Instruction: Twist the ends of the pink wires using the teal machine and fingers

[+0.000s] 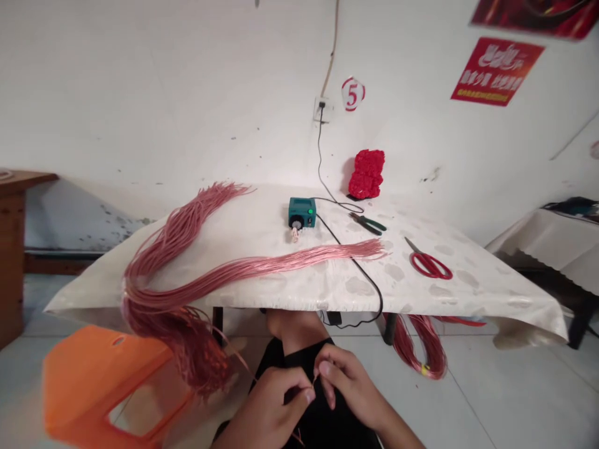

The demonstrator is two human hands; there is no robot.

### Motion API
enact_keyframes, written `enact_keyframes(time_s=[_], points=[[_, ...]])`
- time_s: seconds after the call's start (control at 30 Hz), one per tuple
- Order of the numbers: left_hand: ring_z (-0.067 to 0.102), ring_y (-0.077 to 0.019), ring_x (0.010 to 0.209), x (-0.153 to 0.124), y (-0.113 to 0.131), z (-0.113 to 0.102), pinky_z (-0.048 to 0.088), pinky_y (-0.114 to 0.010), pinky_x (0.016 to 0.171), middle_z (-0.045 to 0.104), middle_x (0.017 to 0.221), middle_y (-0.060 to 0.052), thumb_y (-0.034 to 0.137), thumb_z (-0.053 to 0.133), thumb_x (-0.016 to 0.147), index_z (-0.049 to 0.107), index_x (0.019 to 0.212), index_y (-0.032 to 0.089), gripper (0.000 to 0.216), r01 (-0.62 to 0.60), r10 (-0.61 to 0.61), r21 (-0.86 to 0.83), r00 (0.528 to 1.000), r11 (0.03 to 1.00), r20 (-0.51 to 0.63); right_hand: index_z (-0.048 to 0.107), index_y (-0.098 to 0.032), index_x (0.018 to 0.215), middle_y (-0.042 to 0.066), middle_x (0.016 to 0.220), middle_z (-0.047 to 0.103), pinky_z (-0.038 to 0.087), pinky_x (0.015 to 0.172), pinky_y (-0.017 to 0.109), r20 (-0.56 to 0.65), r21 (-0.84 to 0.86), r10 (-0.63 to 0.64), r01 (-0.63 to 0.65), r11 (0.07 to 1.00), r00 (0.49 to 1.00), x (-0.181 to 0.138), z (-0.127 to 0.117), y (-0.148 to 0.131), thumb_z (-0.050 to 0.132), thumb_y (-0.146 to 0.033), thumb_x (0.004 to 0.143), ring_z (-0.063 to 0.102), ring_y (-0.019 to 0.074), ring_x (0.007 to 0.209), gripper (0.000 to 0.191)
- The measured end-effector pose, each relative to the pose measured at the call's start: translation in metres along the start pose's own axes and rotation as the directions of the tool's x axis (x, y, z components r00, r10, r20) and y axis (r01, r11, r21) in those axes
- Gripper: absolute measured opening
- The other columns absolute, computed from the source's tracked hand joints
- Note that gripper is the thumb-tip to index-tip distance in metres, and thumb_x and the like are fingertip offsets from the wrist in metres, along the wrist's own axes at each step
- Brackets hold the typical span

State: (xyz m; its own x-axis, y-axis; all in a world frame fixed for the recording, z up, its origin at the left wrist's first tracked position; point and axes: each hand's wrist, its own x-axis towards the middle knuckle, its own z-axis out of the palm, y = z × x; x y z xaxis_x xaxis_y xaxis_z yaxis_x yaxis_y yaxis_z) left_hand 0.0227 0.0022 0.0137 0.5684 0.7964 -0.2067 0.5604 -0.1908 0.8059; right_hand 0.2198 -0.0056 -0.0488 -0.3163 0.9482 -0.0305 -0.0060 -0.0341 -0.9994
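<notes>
Over my lap, my left hand (281,399) pinches a thin pinkish cord (242,360) between thumb and fingers. The cord runs from behind this hand up toward the large bundle of pink cords (262,267) at the table's left. Just to the right, my right hand (344,380) is closed in a pinch at a short end of the cord. The two hands' fingertips nearly meet there. A loose piece of cord also shows below my left hand. How the strand is bent between the fingers is too small to make out.
On the cloth-covered table (449,299) stand a small green machine (302,213) and a red textured object (367,173). Pliers (368,222) and red-handled scissors (428,262) lie at right. An orange stool (88,374) stands at left; a coil of reddish cord (423,349) hangs below the table edge.
</notes>
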Motion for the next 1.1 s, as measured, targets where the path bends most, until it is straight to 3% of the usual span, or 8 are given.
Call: enact_keyframes(time_s=[0.1, 0.23, 0.43, 0.6, 0.67, 0.83, 1.0, 1.1], points=[[0.061, -0.0166, 0.073, 0.002, -0.002, -0.001, 0.041, -0.027, 0.069, 0.069, 0.076, -0.001, 0.036, 0.046, 0.100, 0.069, 0.082, 0.020, 0.033, -0.024, 0.024, -0.013, 1.000, 1.000, 0.011, 0.057, -0.018, 0.083, -0.005, 0.061, 0.051, 0.036, 0.054, 0.023, 0.083, -0.147, 0.028, -0.016, 0.989, 0.996, -0.001, -0.003, -0.010, 0.057, -0.055, 0.098, 0.047, 0.0098, 0.052, 0.040], [0.062, -0.0181, 0.076, 0.005, -0.008, 0.002, 0.042, -0.029, 0.072, 0.067, 0.076, -0.003, 0.036, 0.046, 0.099, 0.057, 0.073, 0.019, 0.033, 0.044, -0.044, -0.015, 0.999, 0.999, 0.016, 0.058, -0.020, 0.083, -0.003, 0.073, 0.057, 0.040, 0.066, 0.025, 0.088, -0.390, -0.013, 0.046, 0.920, 0.996, -0.003, -0.004, -0.017, 0.059, -0.035, 0.097, 0.053, 0.0126, 0.068, 0.021], [0.062, -0.0184, 0.080, 0.011, -0.013, -0.006, 0.047, -0.026, 0.071, 0.066, 0.080, -0.002, 0.044, 0.052, 0.096, 0.069, 0.089, 0.021, 0.029, 0.129, -0.104, -0.189, 0.986, 0.974, 0.133, 0.061, -0.022, 0.077, -0.002, 0.070, 0.060, 0.041, 0.064, 0.025, 0.042, -0.525, 0.046, -0.017, 0.851, 0.998, -0.006, -0.007, -0.016, 0.059, -0.032, 0.097, 0.057, 0.0140, 0.069, 0.022], [0.061, -0.0150, 0.072, 0.027, -0.024, -0.017, 0.048, -0.022, 0.060, 0.064, 0.087, -0.001, 0.051, 0.056, 0.094, 0.072, 0.094, 0.021, 0.034, 0.218, -0.148, -0.344, 0.964, 0.913, 0.219, 0.052, -0.021, 0.070, -0.004, 0.063, 0.056, 0.043, 0.058, 0.023, -0.024, -0.559, -0.149, 0.110, 0.822, 0.989, 0.012, -0.023, -0.024, 0.057, -0.026, 0.095, 0.055, 0.0119, 0.059, 0.026], [0.062, -0.0152, 0.072, 0.036, -0.026, -0.026, 0.048, -0.022, 0.060, 0.064, 0.084, -0.001, 0.049, 0.055, 0.095, 0.071, 0.090, 0.020, 0.033, 0.187, -0.118, -0.352, 0.971, 0.917, 0.209, 0.048, -0.021, 0.068, -0.005, 0.058, 0.052, 0.041, 0.053, 0.022, -0.007, -0.559, -0.248, 0.202, 0.804, 0.969, 0.025, -0.033, -0.039, 0.055, -0.023, 0.096, 0.051, 0.0100, 0.053, 0.029], [0.058, -0.0133, 0.069, 0.064, -0.016, -0.063, 0.047, -0.024, 0.065, 0.063, 0.071, 0.001, 0.035, 0.055, 0.096, 0.068, 0.078, 0.019, 0.027, 0.039, -0.048, -0.215, 0.998, 0.976, -0.040, 0.060, -0.022, 0.088, -0.003, 0.069, 0.063, 0.045, 0.054, 0.023, 0.207, -0.564, -0.542, 0.552, 0.615, 0.815, 0.078, -0.062, -0.099, 0.060, -0.016, 0.095, 0.056, 0.0100, 0.056, 0.010], [0.054, -0.0121, 0.062, 0.104, 0.006, -0.105, 0.046, -0.020, 0.052, 0.058, 0.068, 0.002, 0.032, 0.055, 0.095, 0.065, 0.077, 0.018, 0.024, -0.085, 0.007, -0.220, 0.943, 0.972, -0.333, 0.069, -0.020, 0.101, -0.004, 0.068, 0.062, 0.043, 0.057, 0.023, 0.197, -0.767, -0.582, 0.494, 0.409, 0.788, 0.179, -0.102, -0.135, 0.060, -0.025, 0.098, 0.054, 0.0099, 0.057, 0.010], [0.051, -0.0115, 0.060, 0.130, 0.016, -0.121, 0.043, -0.019, 0.049, 0.052, 0.064, 0.004, 0.031, 0.058, 0.092, 0.063, 0.075, 0.018, 0.022, -0.119, 0.028, -0.178, 0.896, 0.977, -0.442, 0.067, -0.018, 0.123, 0.002, 0.096, 0.071, 0.042, 0.065, 0.026, 0.300, -0.871, -0.488, 0.444, 0.210, 0.820, 0.237, -0.122, -0.133, 0.057, -0.017, 0.092, 0.057, 0.0105, 0.064, 0.032]])
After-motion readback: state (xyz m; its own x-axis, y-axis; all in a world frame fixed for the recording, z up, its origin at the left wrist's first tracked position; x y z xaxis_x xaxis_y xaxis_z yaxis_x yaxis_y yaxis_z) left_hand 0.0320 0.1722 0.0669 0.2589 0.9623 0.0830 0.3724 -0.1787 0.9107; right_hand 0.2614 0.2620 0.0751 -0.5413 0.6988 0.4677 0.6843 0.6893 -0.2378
